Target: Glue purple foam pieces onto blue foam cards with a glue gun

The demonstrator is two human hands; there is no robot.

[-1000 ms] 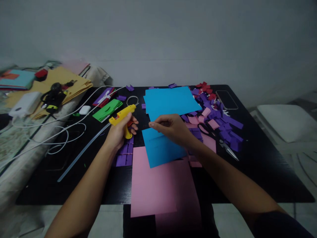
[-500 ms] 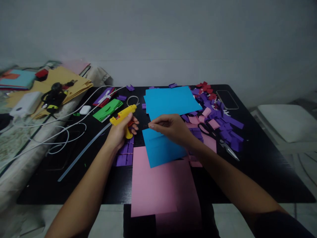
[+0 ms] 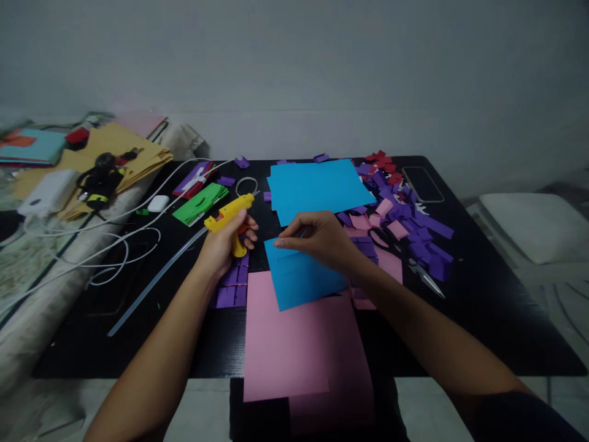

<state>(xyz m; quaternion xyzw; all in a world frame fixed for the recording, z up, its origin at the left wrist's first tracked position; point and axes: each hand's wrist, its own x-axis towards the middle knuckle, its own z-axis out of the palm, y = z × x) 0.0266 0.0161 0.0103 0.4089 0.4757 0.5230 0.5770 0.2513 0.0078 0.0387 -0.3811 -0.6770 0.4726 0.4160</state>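
Observation:
My left hand (image 3: 218, 245) is wrapped round a yellow hot glue gun (image 3: 229, 213), its nozzle aimed up and to the right. A long translucent glue stick (image 3: 154, 287) runs from the gun's rear end down to the left. Over a small blue sheet (image 3: 306, 285), my right hand (image 3: 322, 240) holds thumb and fingers pinched near its upper left corner; whatever they may grip is too small to make out. That sheet lies partly on pink sheets (image 3: 285, 350), which reach past the table's front edge. Folded purple paper pieces (image 3: 234, 285) show beneath my left hand.
Larger blue sheets (image 3: 317, 187) lie at the back. Loose purple paper pieces (image 3: 421, 245), scissors (image 3: 427, 281) and a phone (image 3: 422, 184) are on the right. Leftward are green paper strips (image 3: 201, 204), a white case (image 3: 159, 204) and looped white cables (image 3: 126, 245).
My right hand's fingertips have lowered slightly toward the blue sheet's upper left corner. The left hand and the glue gun look unmoved.

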